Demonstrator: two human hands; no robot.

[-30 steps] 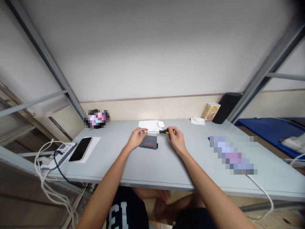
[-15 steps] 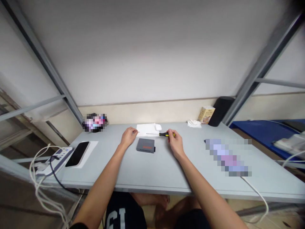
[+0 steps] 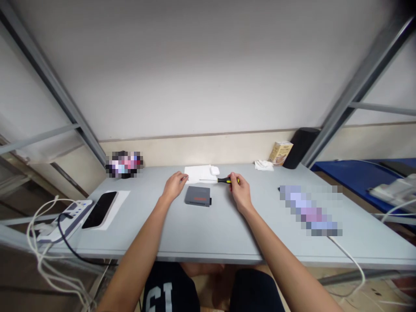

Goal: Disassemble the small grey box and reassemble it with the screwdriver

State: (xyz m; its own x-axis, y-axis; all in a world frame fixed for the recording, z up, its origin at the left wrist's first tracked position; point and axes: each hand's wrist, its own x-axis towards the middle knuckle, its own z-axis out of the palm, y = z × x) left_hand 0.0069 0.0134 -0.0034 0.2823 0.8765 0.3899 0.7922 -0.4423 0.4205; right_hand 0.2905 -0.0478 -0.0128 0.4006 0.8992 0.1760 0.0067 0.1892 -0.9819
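My right hand (image 3: 239,190) is closed round the handle of a black-and-yellow screwdriver (image 3: 224,180). Its thin shaft points left, over a white sheet of paper (image 3: 196,173). At the paper's left edge, my left hand (image 3: 174,184) has its fingers pinched together. A tiny dark speck shows at those fingertips, too small to name. Between my two hands, slightly nearer to me, lies a small dark grey metal box (image 3: 198,196) with red lettering, a row of slots along its front and a black piece on its right side. A white earbud case (image 3: 214,170) rests at the paper's right edge.
Left on the desk (image 3: 208,234) are a phone (image 3: 100,209) on paper and a power strip (image 3: 69,223) with tangled cables. A crumpled tissue (image 3: 264,165), a yellow carton (image 3: 281,153) and a black speaker (image 3: 301,147) stand back right. A blurred-out object (image 3: 308,210) lies right.
The camera view has shifted slightly. Both hands stay nearly where they were, the right one still on the screwdriver. The grey box has not moved on the desk.
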